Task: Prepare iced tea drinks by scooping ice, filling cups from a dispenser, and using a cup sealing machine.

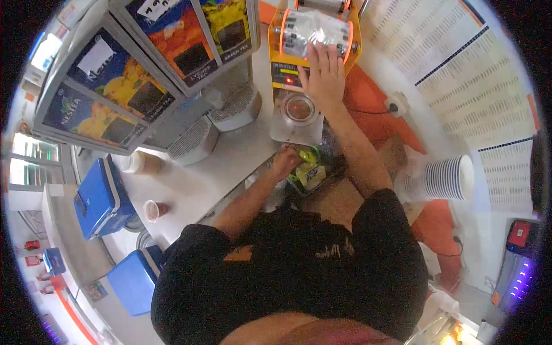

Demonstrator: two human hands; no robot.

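My right hand [325, 79] lies palm down across the front of a film roll [317, 28] on a yellow cup-sealing machine [278, 69]. Its fingers are somewhat apart, and nothing shows in its grasp. Below it, a round cup top [298, 107] with something brown inside sits in the machine's metal plate [280, 131]. A small red light glows on the control panel. My left hand [285, 161] is bent at the front edge of that plate, beside green packets [310, 172] in a dark container. Its fingertips are partly hidden, so I cannot tell whether they grip anything.
A tea dispenser [151, 77] with drip trays [194, 140] stands at the left on the white counter [207, 181]. A small filled cup [154, 210] is near the counter's edge. Stacked striped paper cups [446, 177] lie at the right. Blue cooler boxes [97, 198] stand at the left.
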